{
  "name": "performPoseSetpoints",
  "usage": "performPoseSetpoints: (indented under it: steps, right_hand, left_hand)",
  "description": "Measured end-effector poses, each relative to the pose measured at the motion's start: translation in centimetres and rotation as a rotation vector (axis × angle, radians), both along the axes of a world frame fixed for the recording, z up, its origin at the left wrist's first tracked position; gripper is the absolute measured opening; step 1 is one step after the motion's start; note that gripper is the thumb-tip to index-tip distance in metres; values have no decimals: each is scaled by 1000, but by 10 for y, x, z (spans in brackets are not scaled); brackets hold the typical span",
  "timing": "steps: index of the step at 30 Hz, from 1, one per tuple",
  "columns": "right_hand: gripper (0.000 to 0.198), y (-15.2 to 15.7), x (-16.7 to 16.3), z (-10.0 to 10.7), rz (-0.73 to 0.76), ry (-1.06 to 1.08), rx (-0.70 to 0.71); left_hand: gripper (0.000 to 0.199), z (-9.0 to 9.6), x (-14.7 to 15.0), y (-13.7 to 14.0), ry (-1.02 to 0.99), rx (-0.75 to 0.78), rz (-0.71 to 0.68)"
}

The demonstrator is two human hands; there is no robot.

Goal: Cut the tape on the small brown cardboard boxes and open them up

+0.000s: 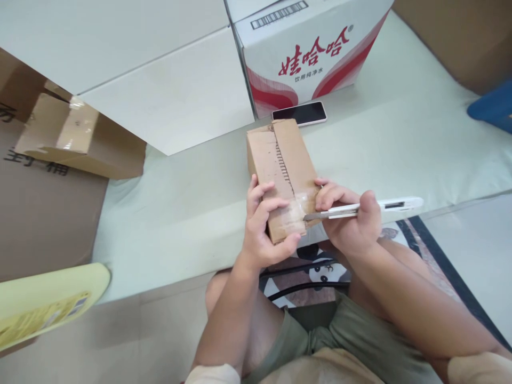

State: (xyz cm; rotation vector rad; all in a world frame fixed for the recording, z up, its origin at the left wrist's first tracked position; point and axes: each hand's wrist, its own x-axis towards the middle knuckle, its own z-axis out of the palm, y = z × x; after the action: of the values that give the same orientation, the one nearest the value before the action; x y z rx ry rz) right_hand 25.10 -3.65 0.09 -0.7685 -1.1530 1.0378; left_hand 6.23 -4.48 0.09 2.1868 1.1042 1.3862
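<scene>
A small brown cardboard box [288, 160] rests at the near edge of the covered surface, its top seam partly ragged and clear tape over its near end. My left hand [264, 229] grips the box's left side and near end, thumb at the near corner and fingers over the top. In my right hand [352, 218] is a white utility knife [394, 205], held between thumb and fingers. Its blade points left and its tip meets the taped near end. My right fingertips also touch the box's right side.
A smartphone [301, 113] lies just behind the box, before a white and red carton [312, 58]. White panels [172, 90] stand at back left. Further left are a taped cardboard box [84, 133] and a yellow container [52, 298]. A blue object [494, 109] is at far right.
</scene>
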Motion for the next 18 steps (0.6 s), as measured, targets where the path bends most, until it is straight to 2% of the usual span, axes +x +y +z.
performPoseSetpoints:
  steps: [4,7,18]
  right_hand:
    - [63,1,-1,1,17,27,-19]
    - [63,1,-2,2,17,39,-16]
    - [62,0,-4,0,43,1,-14]
  left_hand:
    - [53,-1,-3,1,4,-1,-39]
    - [52,0,-5,1,22,5,-28]
    - [40,1,-3,1,45,44,218]
